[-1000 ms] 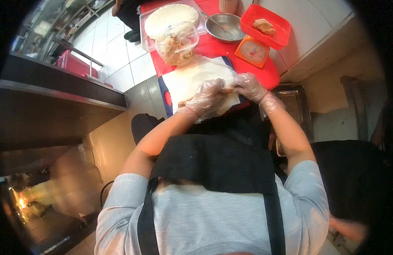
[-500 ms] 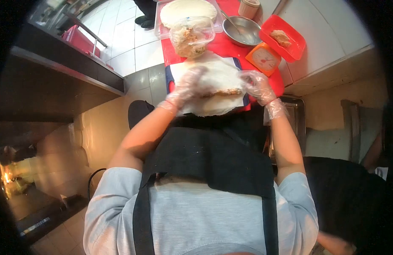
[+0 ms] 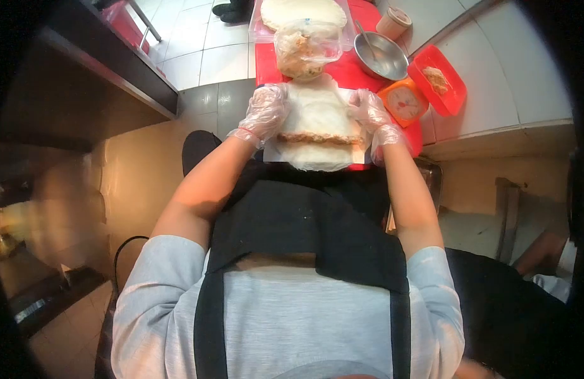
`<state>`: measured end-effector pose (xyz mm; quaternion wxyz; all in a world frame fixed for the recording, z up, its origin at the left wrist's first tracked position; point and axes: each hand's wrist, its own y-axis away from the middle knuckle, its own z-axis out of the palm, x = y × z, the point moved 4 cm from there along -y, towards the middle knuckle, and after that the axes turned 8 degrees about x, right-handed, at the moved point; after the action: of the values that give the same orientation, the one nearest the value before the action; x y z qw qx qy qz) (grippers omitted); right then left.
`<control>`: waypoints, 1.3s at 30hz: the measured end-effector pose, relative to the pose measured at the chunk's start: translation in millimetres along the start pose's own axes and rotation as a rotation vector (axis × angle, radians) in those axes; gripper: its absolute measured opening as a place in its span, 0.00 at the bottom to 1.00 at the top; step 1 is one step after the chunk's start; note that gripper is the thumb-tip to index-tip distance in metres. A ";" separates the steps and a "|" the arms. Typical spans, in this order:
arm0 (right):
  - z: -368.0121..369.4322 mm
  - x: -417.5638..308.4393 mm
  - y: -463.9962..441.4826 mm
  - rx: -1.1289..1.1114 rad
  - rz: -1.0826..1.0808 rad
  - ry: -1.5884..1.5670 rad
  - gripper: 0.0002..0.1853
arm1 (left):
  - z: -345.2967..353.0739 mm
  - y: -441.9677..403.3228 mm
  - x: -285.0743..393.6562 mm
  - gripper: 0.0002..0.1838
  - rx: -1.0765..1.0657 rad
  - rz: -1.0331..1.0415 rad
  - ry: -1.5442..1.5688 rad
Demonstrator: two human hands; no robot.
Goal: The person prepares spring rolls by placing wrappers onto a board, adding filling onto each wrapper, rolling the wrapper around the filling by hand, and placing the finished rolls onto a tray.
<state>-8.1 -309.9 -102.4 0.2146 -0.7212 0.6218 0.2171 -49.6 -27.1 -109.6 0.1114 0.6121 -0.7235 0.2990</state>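
A thin white spring roll wrapper point(image 3: 317, 110) lies on a board in front of me, with a long strip of brownish filling point(image 3: 320, 138) across its lower part. My left hand point(image 3: 266, 112), in a clear plastic glove, is curled at the wrapper's left edge. At the right edge, my gloved right hand point(image 3: 369, 115) has its fingers bent and closed on the wrapper's side. Both thumbs and fingertips are partly hidden by the shiny gloves. The board beneath shows only in small parts around the wrapper.
Beyond the wrapper are a plastic bag of filling point(image 3: 301, 54) and a stack of round white wrappers point(image 3: 303, 11). To the right stand a metal bowl point(image 3: 381, 58) with a spoon, an orange scale point(image 3: 403, 103) and a red tray point(image 3: 438, 79) holding filling. Another person's dark clothing point(image 3: 506, 303) is close at lower right.
My left hand has moved from over the wrapper to its left edge, and my right hand has closed in on the right edge. More of the filling strip shows. The camera view has shifted slightly.
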 end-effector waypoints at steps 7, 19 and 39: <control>-5.5 5.9 13.8 -0.077 0.090 -0.357 0.05 | -26.5 0.9 13.9 0.23 -0.176 -0.200 0.084; 8.7 18.7 24.5 0.045 0.176 -0.530 0.08 | -27.8 -3.8 -14.1 0.22 -0.199 -0.314 0.416; 9.2 -51.5 13.7 0.308 -0.435 0.079 0.27 | -20.7 -30.9 25.5 0.20 -0.048 0.345 0.188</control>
<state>-28.9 -265.0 -80.6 0.3389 -0.8046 0.4859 0.0401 -30.2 -38.5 -70.5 0.1401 0.4457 -0.8110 0.3522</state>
